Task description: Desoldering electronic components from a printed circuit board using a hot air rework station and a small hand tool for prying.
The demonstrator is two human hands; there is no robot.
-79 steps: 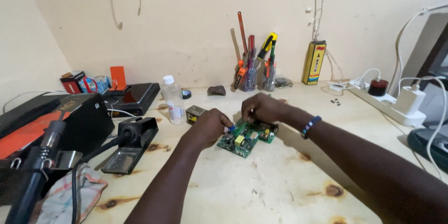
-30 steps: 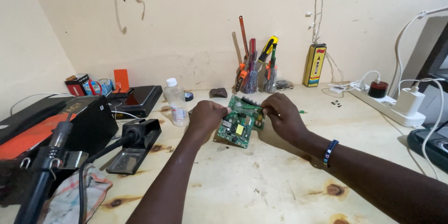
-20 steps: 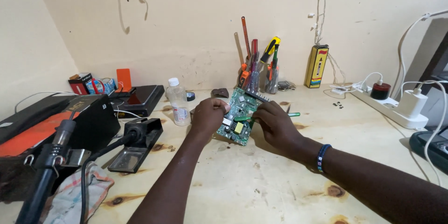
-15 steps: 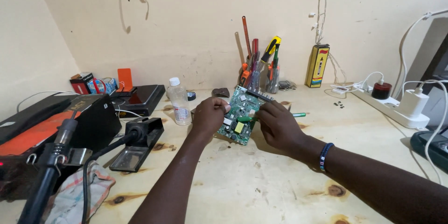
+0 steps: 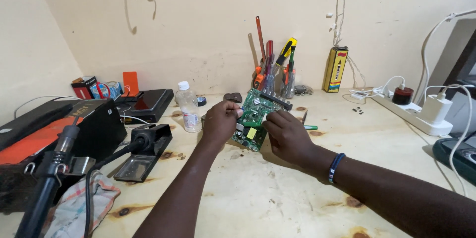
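Note:
A green circuit board [image 5: 255,117] with a yellow part and a black strip along its top edge is held tilted up off the wooden workbench [image 5: 277,193]. My left hand [image 5: 219,121] grips its left edge. On the board's right side, my right hand [image 5: 286,136] pinches the face with thumb and fingertips. A blue bead bracelet [image 5: 336,167] sits on my right wrist.
A clear plastic bottle [image 5: 189,106] stands left of the board. A cup of screwdrivers and pliers [image 5: 274,75] is behind it, a yellow box [image 5: 335,69] to its right. A white power strip [image 5: 416,111] lies far right. A soldering iron stand [image 5: 144,151], black cases and a cloth [image 5: 84,203] fill the left.
The board has been lifted off the bench and tipped upright between both hands. My right hand shifted from its far edge to its right side.

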